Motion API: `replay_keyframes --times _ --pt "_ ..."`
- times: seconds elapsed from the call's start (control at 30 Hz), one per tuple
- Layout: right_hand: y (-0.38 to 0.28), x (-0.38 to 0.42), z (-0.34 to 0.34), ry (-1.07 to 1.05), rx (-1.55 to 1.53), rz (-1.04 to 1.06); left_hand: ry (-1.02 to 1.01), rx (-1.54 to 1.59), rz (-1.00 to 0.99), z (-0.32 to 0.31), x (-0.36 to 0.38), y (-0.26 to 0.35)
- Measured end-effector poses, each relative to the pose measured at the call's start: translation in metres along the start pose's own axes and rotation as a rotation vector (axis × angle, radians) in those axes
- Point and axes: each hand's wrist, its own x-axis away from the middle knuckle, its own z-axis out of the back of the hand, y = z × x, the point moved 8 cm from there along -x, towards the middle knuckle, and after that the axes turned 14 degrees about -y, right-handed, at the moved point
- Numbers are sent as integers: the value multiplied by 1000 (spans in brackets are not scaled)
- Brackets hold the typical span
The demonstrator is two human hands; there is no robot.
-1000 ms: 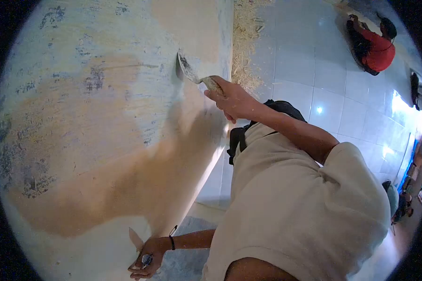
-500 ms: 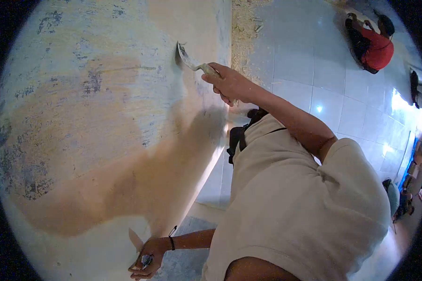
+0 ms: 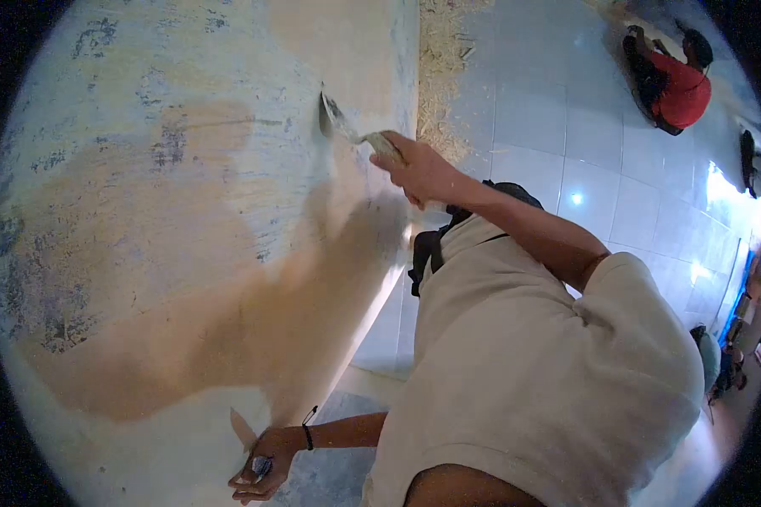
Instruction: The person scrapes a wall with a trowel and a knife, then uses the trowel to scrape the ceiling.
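Observation:
My right hand [image 3: 427, 173] is closed round the handle of a small trowel [image 3: 341, 118] with a bent neck. The blade's edge lies against a wall [image 3: 254, 211] that has peach, pale and dark flaking patches. Lower down, my left hand [image 3: 269, 465] is beside the wall, its fingers curled round a small dark, shiny-ended object [image 3: 261, 466]. Most of that object is hidden in the palm. A brown pointed shape [image 3: 243, 429] shows beside the left hand. A black band [image 3: 309, 431] circles the left wrist.
Pale scrapings [image 3: 444, 76] lie along the foot of the wall. Beyond is a glossy tiled floor [image 3: 528, 127]. A person in a red top [image 3: 683, 93] crouches near the far side. More people and things appear at the right edge.
My right hand and the trowel have shifted slightly down and to the right, with the blade still at the wall. My left hand has barely moved.

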Motion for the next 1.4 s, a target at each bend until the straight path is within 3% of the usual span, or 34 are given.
replay_keyframes --times 0.13,0.27,0.43,0.57,0.67,0.83,0.93,1.03,1.2,1.4 --pt "4 -18 10 25 55 19 68 84 94 2 2 1" --pt "10 -22 12 -3 -26 1 -14 -147 -192 2 0 -6" --pt "4 -9 0 -41 -8 -14 -23 -104 -30 2 5 -14" --pt "5 -39 31 25 -38 27 -30 -61 38 3 5 -11" --pt "3 -20 10 30 16 -1 -32 -41 85 4 4 -13" --pt "4 -28 19 61 26 -13 -68 -94 17 4 5 -12" --pt "4 -35 26 39 -127 11 -60 -140 26 5 6 -20" --pt "9 -15 2 21 -3 -29 -38 -151 38 4 7 -33" --pt "10 -26 16 -17 -23 -45 -5 -187 15 0 1 6" --pt "16 -14 3 -11 -11 -56 23 -182 -27 0 2 4"
